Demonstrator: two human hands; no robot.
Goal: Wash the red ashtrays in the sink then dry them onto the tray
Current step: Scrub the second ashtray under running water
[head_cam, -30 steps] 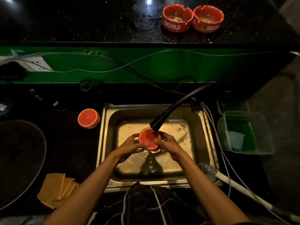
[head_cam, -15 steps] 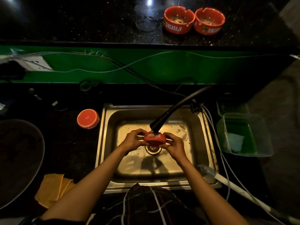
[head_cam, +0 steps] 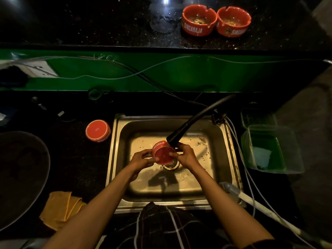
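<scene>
Both my hands hold a red ashtray (head_cam: 162,153) over the steel sink (head_cam: 222,133), under the black faucet spout (head_cam: 181,133). It is tipped with its flat base toward me. My left hand (head_cam: 142,159) grips its left side and my right hand (head_cam: 186,155) grips its right side, thumb on the base. Another red ashtray (head_cam: 98,130) lies upside down on the dark counter left of the sink. Two dirty red ashtrays (head_cam: 198,19) (head_cam: 233,21) stand on the raised black ledge at the back. A large dark round tray (head_cam: 19,177) lies at the far left.
A folded yellow cloth (head_cam: 61,209) lies by the sink's front left corner. A clear plastic tub (head_cam: 271,150) with a blue sponge stands right of the sink. Cables run along the green wall, and a white hose (head_cam: 260,207) crosses the front right.
The ashtray has been turned in my hands: a second ago its hollow faced me, then it sat side-on, and now its flat base faces me. The hands stayed under the spout.
</scene>
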